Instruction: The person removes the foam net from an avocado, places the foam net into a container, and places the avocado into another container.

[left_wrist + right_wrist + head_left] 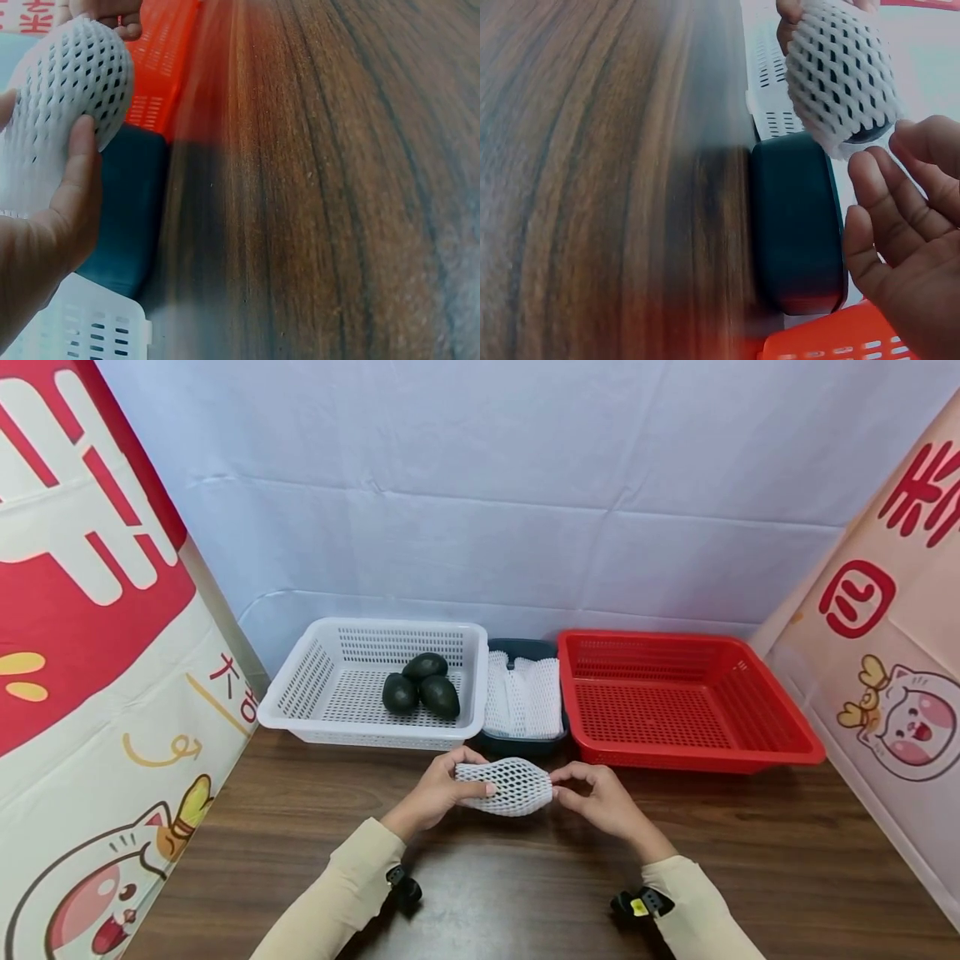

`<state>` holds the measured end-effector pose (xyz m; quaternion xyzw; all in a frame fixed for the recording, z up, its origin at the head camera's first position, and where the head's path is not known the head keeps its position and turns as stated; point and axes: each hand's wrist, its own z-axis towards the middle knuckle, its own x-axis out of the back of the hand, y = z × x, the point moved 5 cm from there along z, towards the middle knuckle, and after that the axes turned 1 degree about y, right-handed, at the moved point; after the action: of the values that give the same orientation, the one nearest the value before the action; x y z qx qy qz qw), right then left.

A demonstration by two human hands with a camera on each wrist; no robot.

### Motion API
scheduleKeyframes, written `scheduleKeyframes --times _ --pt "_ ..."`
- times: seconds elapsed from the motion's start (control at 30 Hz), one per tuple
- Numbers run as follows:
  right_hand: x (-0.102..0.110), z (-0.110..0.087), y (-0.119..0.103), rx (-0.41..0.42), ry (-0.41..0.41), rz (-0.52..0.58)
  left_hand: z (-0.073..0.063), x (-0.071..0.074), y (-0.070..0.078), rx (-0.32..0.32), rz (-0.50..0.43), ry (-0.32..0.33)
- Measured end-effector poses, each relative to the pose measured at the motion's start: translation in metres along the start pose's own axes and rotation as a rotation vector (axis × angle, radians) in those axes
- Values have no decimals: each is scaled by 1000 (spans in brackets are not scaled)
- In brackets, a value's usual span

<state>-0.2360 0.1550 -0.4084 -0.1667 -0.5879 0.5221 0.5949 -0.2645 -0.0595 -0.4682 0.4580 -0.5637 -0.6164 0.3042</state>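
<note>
A white foam fruit net (513, 787) is stretched over an avocado, whose dark skin shows through the mesh. My left hand (442, 789) grips its left end, thumb on the near side and fingers behind. At the other end, my right hand (600, 797) pinches the net's rim between thumb and fingertips. In the right wrist view the avocado (868, 133) peeks out of the net's open end, close to the right fingers (874, 176). Net and avocado are held up over the brown table (495, 885), in front of the baskets.
A white basket (315, 734) at the back left holds three bare avocados (425, 666). Beside it, a dark teal bin (525, 747) contains several folded foam nets (536, 697). A red basket (690, 758) stands on the right. Printed cloths hang at both sides.
</note>
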Motion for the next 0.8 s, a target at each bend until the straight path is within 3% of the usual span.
scheduleKeyframes --times 0.23,0.37,0.63,0.8 --pt "-7 0 39 -26 -15 96 0 1 -7 41 16 -18" --pt "-12 -1 44 -35 -54 95 -1 0 -8 58 29 -34" --pt "-19 1 45 -101 -195 88 1 -1 -9 25 126 -46" --pt "-23 3 46 -73 -237 83 3 -4 -10 28 139 -52"
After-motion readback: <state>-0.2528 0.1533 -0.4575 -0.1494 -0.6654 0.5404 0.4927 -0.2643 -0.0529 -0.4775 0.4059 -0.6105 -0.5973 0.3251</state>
